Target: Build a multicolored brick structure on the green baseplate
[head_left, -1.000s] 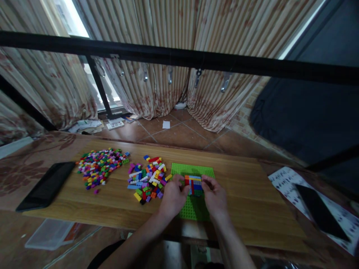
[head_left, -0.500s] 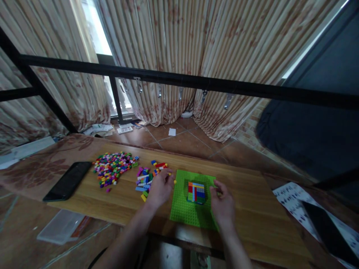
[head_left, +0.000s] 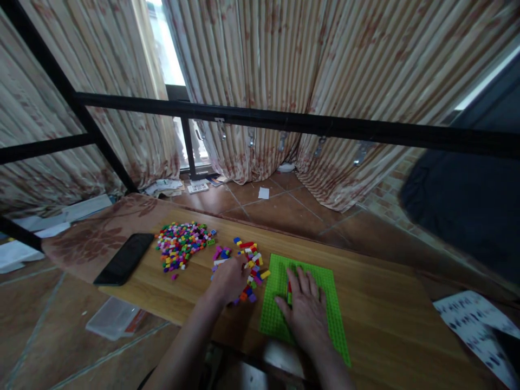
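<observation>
A green baseplate (head_left: 325, 303) lies on the wooden table (head_left: 385, 309). My right hand (head_left: 304, 309) rests flat on it with fingers stretched out, covering the small multicoloured brick block; only a red edge (head_left: 288, 287) shows. My left hand (head_left: 228, 280) is over the nearer pile of larger loose bricks (head_left: 249, 260), fingers curled down into it; what they hold is hidden. A second pile of small mixed bricks (head_left: 181, 244) lies further left.
A black phone (head_left: 124, 259) lies at the table's left end. Printed paper (head_left: 479, 330) sits at the far right. A black metal rail (head_left: 284, 124) crosses behind the table, with curtains beyond. A clear plastic box (head_left: 114, 319) is on the floor below.
My left hand left the brick block and went to the loose brick pile. My right hand moved from the block's side to lie flat on top of it. The view swung left.
</observation>
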The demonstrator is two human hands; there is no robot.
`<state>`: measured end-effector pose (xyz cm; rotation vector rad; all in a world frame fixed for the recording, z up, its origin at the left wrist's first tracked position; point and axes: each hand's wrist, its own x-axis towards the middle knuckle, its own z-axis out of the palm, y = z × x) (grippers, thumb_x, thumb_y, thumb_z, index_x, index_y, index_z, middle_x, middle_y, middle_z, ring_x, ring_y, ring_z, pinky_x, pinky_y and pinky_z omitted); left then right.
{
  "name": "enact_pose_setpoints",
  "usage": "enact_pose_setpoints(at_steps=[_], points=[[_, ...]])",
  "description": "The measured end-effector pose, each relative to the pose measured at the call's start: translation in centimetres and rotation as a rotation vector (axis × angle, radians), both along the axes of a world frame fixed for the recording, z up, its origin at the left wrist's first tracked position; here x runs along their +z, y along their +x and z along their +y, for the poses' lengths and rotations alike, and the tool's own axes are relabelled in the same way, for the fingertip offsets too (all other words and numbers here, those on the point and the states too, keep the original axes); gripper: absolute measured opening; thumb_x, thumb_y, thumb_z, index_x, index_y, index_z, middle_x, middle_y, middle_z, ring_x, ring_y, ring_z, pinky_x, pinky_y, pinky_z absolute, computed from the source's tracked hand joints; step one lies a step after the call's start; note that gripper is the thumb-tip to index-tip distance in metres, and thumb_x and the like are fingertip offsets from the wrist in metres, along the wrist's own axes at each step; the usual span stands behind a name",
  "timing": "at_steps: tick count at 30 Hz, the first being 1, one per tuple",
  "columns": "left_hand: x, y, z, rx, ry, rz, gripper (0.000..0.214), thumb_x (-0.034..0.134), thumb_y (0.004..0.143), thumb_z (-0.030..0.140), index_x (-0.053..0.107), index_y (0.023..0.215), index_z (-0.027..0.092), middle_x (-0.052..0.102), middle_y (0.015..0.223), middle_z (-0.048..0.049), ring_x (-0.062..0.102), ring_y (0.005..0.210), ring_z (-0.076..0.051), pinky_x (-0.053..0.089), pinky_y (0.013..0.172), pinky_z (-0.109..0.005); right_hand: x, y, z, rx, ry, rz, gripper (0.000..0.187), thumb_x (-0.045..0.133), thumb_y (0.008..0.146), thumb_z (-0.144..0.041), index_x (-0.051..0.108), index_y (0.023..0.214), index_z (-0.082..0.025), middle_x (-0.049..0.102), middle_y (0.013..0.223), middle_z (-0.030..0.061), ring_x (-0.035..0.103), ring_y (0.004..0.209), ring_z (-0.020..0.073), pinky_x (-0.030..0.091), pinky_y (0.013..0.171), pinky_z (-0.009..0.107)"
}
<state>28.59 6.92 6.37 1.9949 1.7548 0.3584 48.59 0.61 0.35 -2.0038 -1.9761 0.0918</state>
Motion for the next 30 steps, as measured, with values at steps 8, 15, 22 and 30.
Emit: enact_pose_setpoints(at_steps=[8,15,22,30], points=[[0.3,-0.8,0.8,0.015,0.018,0.029,0.021,0.047,0.090,0.023,0.067,0.096,0.017,0.071,0.089,-0.0105,0.066,0.086,-0.023,0.040,0.069,-0.029,0.2,-0.5,0.0,-0.043,-0.069,-0.097,0.061,0.052,0.090,-0.040,0.042,0.146,-0.020,0.040,0.153,0.0147,0.029,0.142,0.0366,0.026,0.108,0.061],[0.1,0.0,0.5,0.016,0.035,-0.123,0.025,0.048,0.090,0.023,0.069,0.103,0.020,0.073,0.089,-0.0077,0.065,0.077,-0.019,0.040,0.066,-0.027,0.4,-1.5,-0.5,-0.049,0.002,-0.088,0.059,0.050,0.091,-0.043,0.044,0.144,-0.018,0.041,0.152,0.0174,0.030,0.142,0.0384,0.018,0.110,0.067],[1.2,-0.9,0.6,0.085,0.055,-0.195,0.022,0.048,0.090,0.020,0.069,0.094,0.017,0.071,0.081,-0.0054,0.060,0.071,-0.016,0.038,0.064,-0.025,1.7,-4.2,1.2,0.118,-0.004,-0.041,0.048,0.037,0.093,-0.017,0.055,0.136,-0.025,0.045,0.151,0.0086,0.028,0.145,0.0285,0.013,0.116,0.059],[0.8,-2.5,1.2,0.137,0.047,-0.216,0.025,0.048,0.090,0.023,0.071,0.096,0.017,0.072,0.087,-0.0061,0.064,0.078,-0.018,0.042,0.069,-0.026,1.9,-5.2,2.7,0.111,-0.049,-0.050,0.039,0.040,0.093,-0.016,0.068,0.117,-0.027,0.056,0.141,0.0070,0.032,0.141,0.0318,0.015,0.113,0.060]])
